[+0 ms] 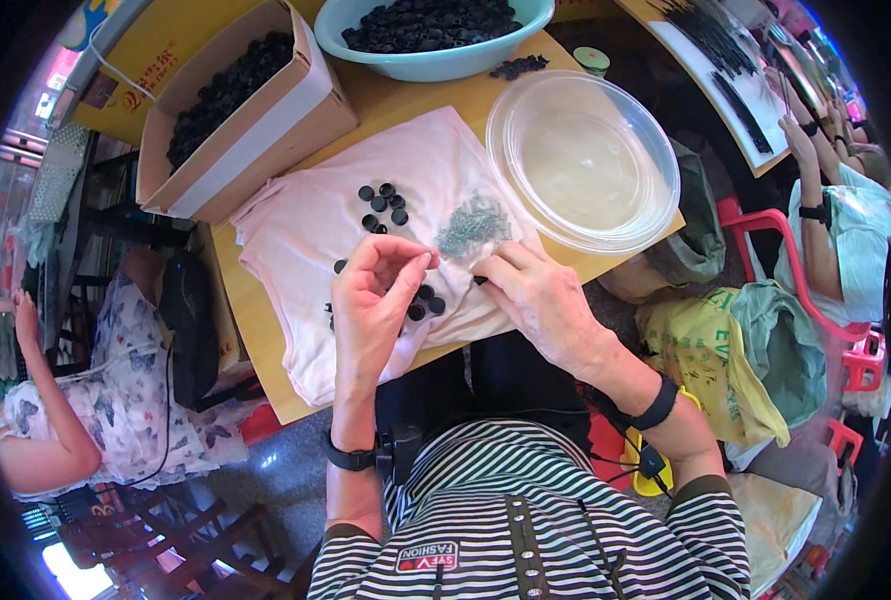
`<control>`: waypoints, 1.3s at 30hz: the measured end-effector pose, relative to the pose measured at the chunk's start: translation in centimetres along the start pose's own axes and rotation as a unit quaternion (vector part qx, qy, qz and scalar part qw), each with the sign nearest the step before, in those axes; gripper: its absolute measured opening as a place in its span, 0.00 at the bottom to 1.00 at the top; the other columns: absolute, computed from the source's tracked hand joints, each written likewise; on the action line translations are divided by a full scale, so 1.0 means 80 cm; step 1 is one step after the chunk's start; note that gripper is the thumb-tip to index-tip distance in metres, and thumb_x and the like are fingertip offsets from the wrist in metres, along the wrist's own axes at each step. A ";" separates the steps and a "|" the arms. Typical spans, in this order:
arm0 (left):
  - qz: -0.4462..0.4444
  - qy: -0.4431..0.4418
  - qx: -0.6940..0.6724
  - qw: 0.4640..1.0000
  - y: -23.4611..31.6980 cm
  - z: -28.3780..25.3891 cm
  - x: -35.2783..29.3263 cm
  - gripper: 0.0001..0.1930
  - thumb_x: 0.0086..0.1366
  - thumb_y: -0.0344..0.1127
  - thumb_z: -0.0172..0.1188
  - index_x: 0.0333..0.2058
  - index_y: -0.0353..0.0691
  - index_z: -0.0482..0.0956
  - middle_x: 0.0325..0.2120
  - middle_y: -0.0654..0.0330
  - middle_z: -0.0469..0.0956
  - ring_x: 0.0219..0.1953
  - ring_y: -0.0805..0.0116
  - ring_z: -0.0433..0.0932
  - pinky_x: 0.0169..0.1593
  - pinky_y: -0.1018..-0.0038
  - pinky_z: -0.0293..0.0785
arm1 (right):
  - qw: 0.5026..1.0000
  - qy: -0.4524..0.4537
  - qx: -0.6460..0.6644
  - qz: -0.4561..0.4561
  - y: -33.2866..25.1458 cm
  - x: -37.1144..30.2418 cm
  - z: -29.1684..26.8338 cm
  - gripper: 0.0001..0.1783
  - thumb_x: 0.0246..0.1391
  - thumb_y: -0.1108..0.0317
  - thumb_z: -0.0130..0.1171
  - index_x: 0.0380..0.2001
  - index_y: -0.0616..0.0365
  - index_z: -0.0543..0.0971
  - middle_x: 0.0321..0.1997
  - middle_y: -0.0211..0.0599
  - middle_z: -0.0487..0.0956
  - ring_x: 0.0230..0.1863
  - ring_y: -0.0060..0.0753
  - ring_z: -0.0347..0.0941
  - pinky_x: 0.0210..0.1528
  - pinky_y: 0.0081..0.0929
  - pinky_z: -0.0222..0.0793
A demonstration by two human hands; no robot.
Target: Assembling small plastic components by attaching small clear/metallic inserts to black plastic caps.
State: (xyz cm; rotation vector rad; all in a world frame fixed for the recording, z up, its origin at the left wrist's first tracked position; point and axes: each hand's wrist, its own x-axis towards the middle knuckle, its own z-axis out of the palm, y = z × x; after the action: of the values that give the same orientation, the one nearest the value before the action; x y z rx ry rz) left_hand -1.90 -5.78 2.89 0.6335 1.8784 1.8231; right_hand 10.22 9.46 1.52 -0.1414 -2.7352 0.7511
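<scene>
My left hand [373, 290] is above the pink cloth [305, 215], thumb and forefinger tips brought together. Whatever they pinch, if anything, is too small to tell. Just to the right, my right hand [545, 300] is closed on a small black piece [480, 280], probably a cap, mostly covered by the fingers. Between and beyond the hands lies a loose pile of small grey-green, metallic-looking pieces [472, 228]. Several round black caps [380, 203] are scattered on the cloth left of that pile. More black caps [423, 300] lie beside my left hand, partly hidden by it.
A cardboard box [265, 130] of black parts stands at the far left, and a pale blue basin [420, 66] of them at the back. A round clear plastic container [585, 160] occupies the table's right side. Bags [700, 345] and a red chair [790, 250] stand to the right; other people sit both sides.
</scene>
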 end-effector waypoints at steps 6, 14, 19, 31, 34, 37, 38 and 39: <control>-0.022 -0.027 -0.165 0.986 -0.006 0.002 -0.012 0.07 0.64 0.24 0.58 0.41 0.33 0.77 0.35 0.63 0.79 0.36 0.78 0.76 0.42 0.82 0.71 | 0.999 0.029 0.026 0.004 0.001 0.003 0.004 0.14 0.43 0.77 0.62 0.36 0.58 0.75 0.31 0.37 0.73 0.34 0.35 0.74 0.35 0.28 0.72; -0.036 -0.008 -0.129 0.991 0.012 0.011 -0.041 0.09 0.61 0.23 0.61 0.42 0.32 0.79 0.34 0.64 0.76 0.36 0.80 0.73 0.42 0.84 0.69 | 0.752 -0.053 0.600 0.268 -0.003 -0.004 -0.018 0.13 0.52 0.72 0.63 0.41 0.62 0.77 0.35 0.29 0.80 0.33 0.18 0.75 0.36 0.17 0.73; 0.081 -0.015 -0.011 0.997 0.018 0.011 -0.049 0.08 0.57 0.18 0.61 0.36 0.32 0.78 0.37 0.60 0.76 0.39 0.77 0.75 0.44 0.82 0.71 | 0.599 -0.095 0.741 0.287 0.000 -0.010 -0.018 0.13 0.55 0.70 0.62 0.43 0.62 0.77 0.38 0.32 0.80 0.36 0.19 0.76 0.35 0.16 0.75; 0.192 0.034 0.200 0.960 0.033 0.020 -0.056 0.10 0.51 0.19 0.64 0.33 0.36 0.80 0.30 0.57 0.77 0.32 0.66 0.78 0.36 0.75 0.75 | 0.589 -0.115 0.746 0.288 -0.008 -0.010 -0.017 0.12 0.56 0.71 0.61 0.43 0.62 0.76 0.38 0.34 0.79 0.38 0.20 0.76 0.34 0.16 0.75; 0.227 0.042 0.256 0.939 0.035 0.022 -0.058 0.11 0.50 0.18 0.65 0.33 0.37 0.80 0.30 0.58 0.77 0.32 0.66 0.78 0.36 0.75 0.74 | 0.601 -0.115 0.737 0.287 -0.008 -0.009 -0.016 0.11 0.56 0.70 0.61 0.42 0.61 0.76 0.38 0.33 0.79 0.38 0.20 0.77 0.34 0.17 0.75; 0.255 0.031 0.295 0.920 0.034 0.023 -0.059 0.11 0.49 0.19 0.65 0.33 0.38 0.80 0.31 0.59 0.77 0.32 0.64 0.78 0.35 0.74 0.75 | 0.635 -0.104 0.711 0.284 -0.010 -0.010 -0.013 0.11 0.55 0.70 0.62 0.41 0.61 0.76 0.37 0.31 0.79 0.38 0.20 0.76 0.35 0.18 0.75; 0.264 0.022 0.307 0.914 0.032 0.024 -0.059 0.11 0.49 0.19 0.66 0.33 0.38 0.80 0.31 0.59 0.77 0.31 0.63 0.78 0.35 0.74 0.75 | 0.635 -0.104 0.711 0.283 -0.010 -0.011 -0.013 0.11 0.55 0.70 0.62 0.41 0.61 0.76 0.37 0.31 0.79 0.38 0.20 0.76 0.35 0.18 0.75; 0.264 0.022 0.308 0.914 0.031 0.023 -0.060 0.11 0.49 0.19 0.66 0.33 0.38 0.80 0.31 0.59 0.77 0.31 0.63 0.78 0.35 0.74 0.75 | 0.638 -0.109 0.705 0.290 -0.011 -0.011 -0.013 0.11 0.55 0.70 0.62 0.41 0.60 0.76 0.37 0.31 0.79 0.38 0.20 0.76 0.35 0.18 0.75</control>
State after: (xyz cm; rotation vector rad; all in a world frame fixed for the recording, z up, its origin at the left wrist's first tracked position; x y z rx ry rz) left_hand 3.09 -7.16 5.33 1.4440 2.5087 1.4906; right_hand 11.37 9.06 2.60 -0.5604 -1.3793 2.8782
